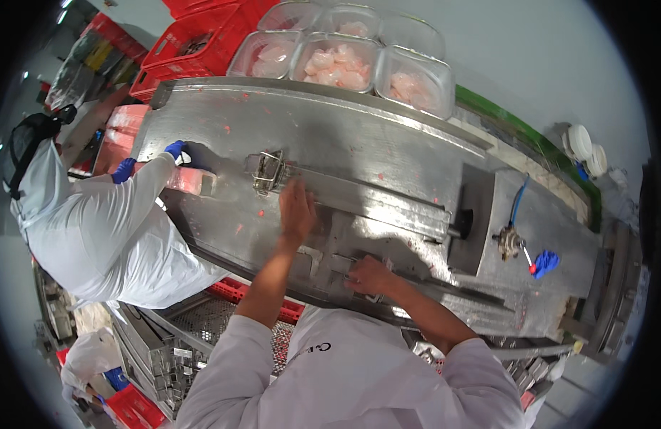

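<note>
A long narrow steel mould (373, 204) lies across the metal table, with a wire-like clamp piece (268, 171) at its left end. My left hand (297, 209) is bare and rests at the mould's left end, its fingers bent over the near edge. Closer to the front edge, my right hand (368, 276) is closed, its fingers curled at a small metal piece too hidden to name. Beside that hand, a second long metal part (459, 294) extends to the right.
Clear tubs (416, 107) with pale pink meat and red crates (194, 43) stand behind the table (209, 114). On the left, a co-worker (116, 222) in blue gloves handles a pink block (184, 180). At right are a lever valve (511, 244) and a blue glove (546, 264).
</note>
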A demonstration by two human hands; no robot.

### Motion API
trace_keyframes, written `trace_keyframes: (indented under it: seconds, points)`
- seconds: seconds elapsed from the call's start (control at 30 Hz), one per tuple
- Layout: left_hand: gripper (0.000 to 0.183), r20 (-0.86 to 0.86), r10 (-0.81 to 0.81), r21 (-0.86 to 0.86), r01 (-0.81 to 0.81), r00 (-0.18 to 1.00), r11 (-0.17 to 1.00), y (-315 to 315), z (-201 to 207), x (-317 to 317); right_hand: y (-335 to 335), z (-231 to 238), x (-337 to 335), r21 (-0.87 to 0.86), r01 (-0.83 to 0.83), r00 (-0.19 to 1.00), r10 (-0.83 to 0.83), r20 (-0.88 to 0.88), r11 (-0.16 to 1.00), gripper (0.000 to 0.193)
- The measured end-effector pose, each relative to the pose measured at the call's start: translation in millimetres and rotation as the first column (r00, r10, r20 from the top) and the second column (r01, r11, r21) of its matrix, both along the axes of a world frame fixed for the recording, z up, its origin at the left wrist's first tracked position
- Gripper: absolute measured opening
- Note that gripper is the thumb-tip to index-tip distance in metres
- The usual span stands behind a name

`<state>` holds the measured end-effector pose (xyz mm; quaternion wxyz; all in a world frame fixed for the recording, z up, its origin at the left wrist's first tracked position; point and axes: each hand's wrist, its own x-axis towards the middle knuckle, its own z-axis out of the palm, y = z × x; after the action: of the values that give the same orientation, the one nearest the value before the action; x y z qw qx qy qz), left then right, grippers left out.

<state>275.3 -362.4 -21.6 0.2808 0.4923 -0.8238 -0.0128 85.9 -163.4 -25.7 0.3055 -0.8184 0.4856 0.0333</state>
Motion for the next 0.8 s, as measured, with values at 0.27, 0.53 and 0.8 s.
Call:
trace_keyframes:
  seconds: [0.27, 0.53, 0.8]
  points:
    - [0.045, 0.315, 0.231, 0.148, -0.289, 0.92, 0.946, -81, 23, 28, -85, -12, -121, -0.368, 0.463, 0.849, -0.522, -0.075, 0.806, 0.11]
    - [0.04, -0.203, 0.336, 0.249, -0.284, 0.92, 0.926, -169, 92, 109, -92, -21, -113, -0.302, 0.568, 0.82, -0.557, 0.13, 0.765, 0.097]
    - [0.032, -0.004, 0.208, -0.163, -0.206, 0.978, 0.965, -117, 333, 51, -129, 24, -28, -0.358, 0.742, 0.657, -0.509, 0.556, 0.566, 0.096]
